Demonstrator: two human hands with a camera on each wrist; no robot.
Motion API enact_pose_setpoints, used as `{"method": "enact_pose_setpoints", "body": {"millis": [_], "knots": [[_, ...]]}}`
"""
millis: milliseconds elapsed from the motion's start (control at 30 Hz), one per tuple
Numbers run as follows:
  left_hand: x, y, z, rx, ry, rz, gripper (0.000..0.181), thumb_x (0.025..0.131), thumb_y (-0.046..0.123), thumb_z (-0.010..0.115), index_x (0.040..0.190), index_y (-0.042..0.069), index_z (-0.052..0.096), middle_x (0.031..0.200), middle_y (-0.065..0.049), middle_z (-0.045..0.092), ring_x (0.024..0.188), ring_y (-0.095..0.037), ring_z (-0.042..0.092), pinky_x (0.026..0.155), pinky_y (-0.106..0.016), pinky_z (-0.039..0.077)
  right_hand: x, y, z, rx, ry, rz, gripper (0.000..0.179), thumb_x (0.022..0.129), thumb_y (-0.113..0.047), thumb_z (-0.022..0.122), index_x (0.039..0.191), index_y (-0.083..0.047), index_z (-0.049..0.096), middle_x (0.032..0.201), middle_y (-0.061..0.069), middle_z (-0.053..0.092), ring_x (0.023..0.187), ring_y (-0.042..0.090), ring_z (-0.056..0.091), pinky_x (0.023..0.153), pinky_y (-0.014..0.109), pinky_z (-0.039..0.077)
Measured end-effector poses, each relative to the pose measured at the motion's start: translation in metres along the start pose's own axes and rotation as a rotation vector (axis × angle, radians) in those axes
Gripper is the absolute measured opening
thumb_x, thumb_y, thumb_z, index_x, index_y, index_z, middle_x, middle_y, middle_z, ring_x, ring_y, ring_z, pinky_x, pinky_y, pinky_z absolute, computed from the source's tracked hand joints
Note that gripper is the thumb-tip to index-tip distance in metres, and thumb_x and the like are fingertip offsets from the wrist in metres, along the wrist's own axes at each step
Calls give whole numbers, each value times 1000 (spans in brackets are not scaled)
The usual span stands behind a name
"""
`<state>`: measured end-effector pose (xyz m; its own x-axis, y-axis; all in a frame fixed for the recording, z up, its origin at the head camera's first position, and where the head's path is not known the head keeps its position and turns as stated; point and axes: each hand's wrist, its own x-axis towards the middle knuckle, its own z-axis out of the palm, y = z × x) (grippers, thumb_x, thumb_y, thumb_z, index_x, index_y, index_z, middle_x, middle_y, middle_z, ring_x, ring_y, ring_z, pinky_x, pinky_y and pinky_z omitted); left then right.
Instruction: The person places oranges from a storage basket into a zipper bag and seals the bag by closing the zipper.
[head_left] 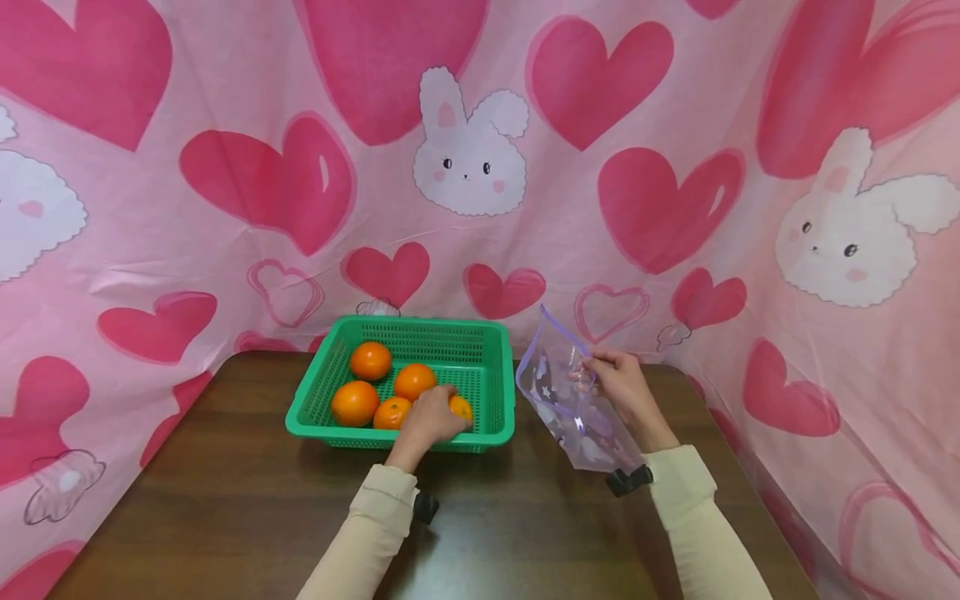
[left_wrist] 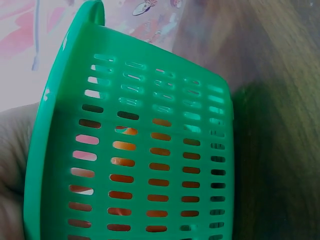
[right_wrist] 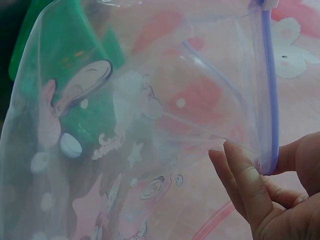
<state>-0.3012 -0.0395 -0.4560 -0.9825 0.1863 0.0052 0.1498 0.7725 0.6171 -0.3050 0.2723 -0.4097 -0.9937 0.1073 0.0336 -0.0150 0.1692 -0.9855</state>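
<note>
At lower centre, rightmost orange [head_left: 462, 408] is being gripped by left hand [head_left: 430, 417]; rightward, bag [head_left: 551, 385] is being pinched by right hand [head_left: 627, 387]

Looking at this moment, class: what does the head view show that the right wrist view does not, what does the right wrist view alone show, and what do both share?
Only the head view: five whole oranges, the left hand against the rightmost orange, and the pale sleeves.

Only the right wrist view: a pink star printed on the clear plastic bag, too small to make out from the head.

Both: the right hand holding the purple-trimmed bag, the green slotted basket, and the pink bunny-print fabric.
</note>
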Motion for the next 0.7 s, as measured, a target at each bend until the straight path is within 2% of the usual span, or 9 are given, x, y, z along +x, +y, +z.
{"method": "enact_pose_setpoints", "body": {"millis": [400,700], "knots": [[0,-3,0,-30,-11,-18,65,77,27,83,134,2,63,103,-10,67,79,-23,56,68,-36,51,-3,-2,0,49,-18,-3,37,103,-5,55,128,21,52,77,-5,66,69,4,69,61,23,60],[2,-3,3,-39,57,66,64,78,24,82,134,2,62,106,-11,67,80,-24,58,70,-37,54,-2,-2,-2,17,-14,-8,34,103,-7,55,126,19,54,77,-6,67,68,3,68,60,22,59]]}}
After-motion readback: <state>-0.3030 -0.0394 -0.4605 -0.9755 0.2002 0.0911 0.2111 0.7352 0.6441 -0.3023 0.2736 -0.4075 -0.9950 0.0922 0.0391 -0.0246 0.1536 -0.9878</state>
